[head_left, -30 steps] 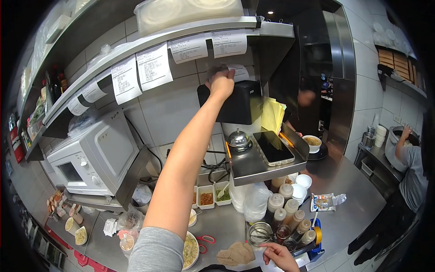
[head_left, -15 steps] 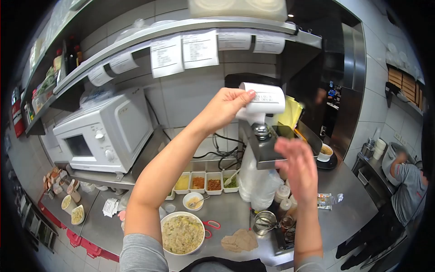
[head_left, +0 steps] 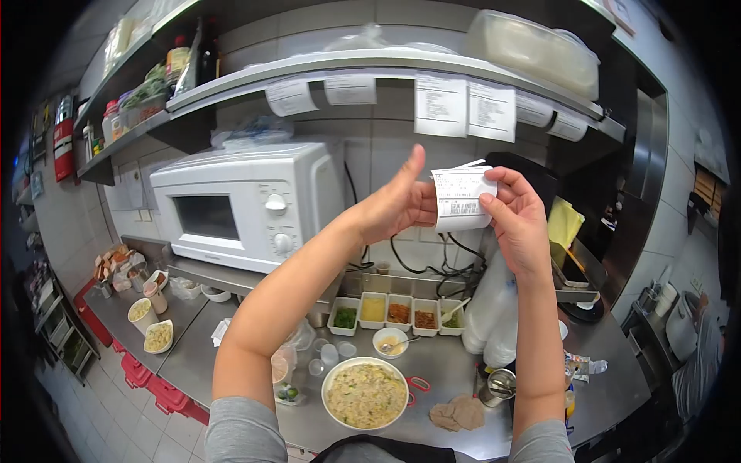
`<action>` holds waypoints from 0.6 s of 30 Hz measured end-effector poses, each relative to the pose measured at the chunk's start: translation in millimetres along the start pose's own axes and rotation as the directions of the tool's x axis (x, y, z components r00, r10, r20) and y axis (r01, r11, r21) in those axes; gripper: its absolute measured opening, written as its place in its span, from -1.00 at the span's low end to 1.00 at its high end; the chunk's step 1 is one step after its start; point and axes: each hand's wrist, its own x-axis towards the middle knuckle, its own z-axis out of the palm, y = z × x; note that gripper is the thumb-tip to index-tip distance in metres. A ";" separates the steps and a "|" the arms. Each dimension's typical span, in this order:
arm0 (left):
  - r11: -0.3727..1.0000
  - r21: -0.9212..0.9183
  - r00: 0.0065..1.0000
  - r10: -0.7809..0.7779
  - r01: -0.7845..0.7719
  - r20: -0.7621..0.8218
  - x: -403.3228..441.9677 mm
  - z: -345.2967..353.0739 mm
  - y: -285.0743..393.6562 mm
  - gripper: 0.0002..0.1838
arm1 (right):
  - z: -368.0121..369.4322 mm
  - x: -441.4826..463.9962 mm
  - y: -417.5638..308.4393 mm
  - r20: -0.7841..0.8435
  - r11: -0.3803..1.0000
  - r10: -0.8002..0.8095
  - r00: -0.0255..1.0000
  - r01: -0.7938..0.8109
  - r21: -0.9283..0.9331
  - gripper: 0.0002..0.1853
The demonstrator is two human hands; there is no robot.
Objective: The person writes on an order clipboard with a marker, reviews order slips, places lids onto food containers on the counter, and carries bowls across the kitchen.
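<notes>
A curled printed paper receipt [head_left: 463, 202] is held up in front of me at shelf height. My right hand [head_left: 519, 220] pinches its right edge between thumb and fingers. On the other side, my left hand [head_left: 394, 207] is open with the thumb raised away from the paper. Its fingertips reach behind the receipt's left edge, so I cannot tell whether they touch it. Below, a large white bowl of fried rice [head_left: 365, 392] sits on the counter, with red-handled scissors [head_left: 417, 386] beside it.
A microwave [head_left: 231, 204] stands at left. Several order slips [head_left: 441, 106] hang from the shelf edge [head_left: 394, 58]. Toppings tubs [head_left: 373, 309], a small bowl with a spoon [head_left: 390, 343], a brown cloth [head_left: 457, 413] and a metal cup [head_left: 498, 387] are on the counter.
The view has turned left. The receipt was in my left hand and is now in my right. My left thumb has lifted off it, and my right hand has come up to it.
</notes>
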 end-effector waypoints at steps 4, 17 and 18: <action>0.925 -0.379 0.999 0.013 -0.032 -0.051 -24.1 -29.5 23.3 -0.06 | 42.1 2.9 9.5 0.041 0.998 0.036 0.999 -0.034 -0.046 -0.75; 0.830 0.391 0.782 0.530 -0.398 -0.328 -87.1 -78.1 61.2 -0.49 | 101.2 23.8 51.7 0.042 0.965 0.035 0.999 -0.023 -0.260 -0.86; 0.844 0.383 0.778 0.512 -0.375 -0.365 -93.0 -83.4 65.4 -0.50 | 103.3 25.6 51.6 0.031 0.969 0.019 0.999 -0.011 -0.246 -0.85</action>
